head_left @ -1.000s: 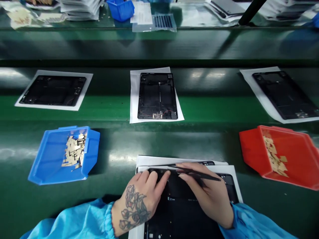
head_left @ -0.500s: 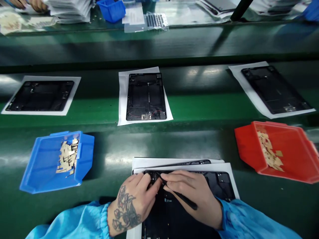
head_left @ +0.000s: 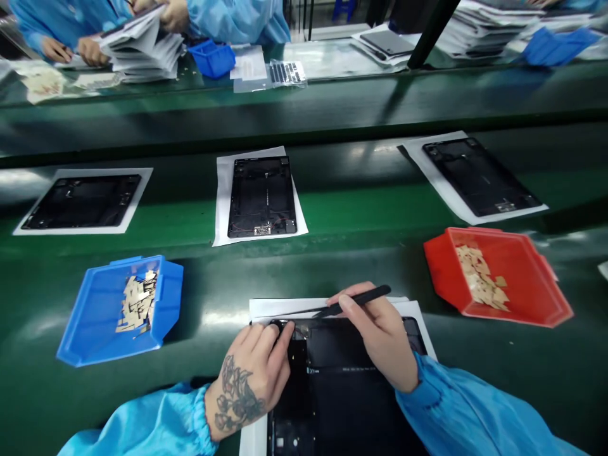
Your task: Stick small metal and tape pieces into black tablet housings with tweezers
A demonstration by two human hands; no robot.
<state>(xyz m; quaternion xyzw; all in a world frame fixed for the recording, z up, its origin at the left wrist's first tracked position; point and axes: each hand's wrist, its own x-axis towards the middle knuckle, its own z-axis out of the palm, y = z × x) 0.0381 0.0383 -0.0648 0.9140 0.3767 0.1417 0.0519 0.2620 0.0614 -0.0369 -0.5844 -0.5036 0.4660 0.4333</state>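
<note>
In front of me lies a tablet housing (head_left: 361,405) with dark inner parts showing, on white sheets with another tablet edge under its top. My left hand (head_left: 254,373) is bent over its upper left corner, fingertips pressing the edge beside a small bright part (head_left: 301,330). My right hand (head_left: 382,335) pinches black tweezers (head_left: 373,295) above the top edge, their thin end pointing left. What lies under the left fingertips is hidden.
A blue bin (head_left: 78,316) at left and a red bin (head_left: 532,278) at right contain small tan pieces. Across the bench, three tablet housings (head_left: 261,196) lie on white sheets. Behind the green ledge (head_left: 190,117), co-workers in blue sleeves (head_left: 237,19) handle stacked sheets.
My right hand has lifted away from the left fingers, up and to the right, turning the tweezers so their tip points left. The left hand stays at the corner. The view has tilted up.
</note>
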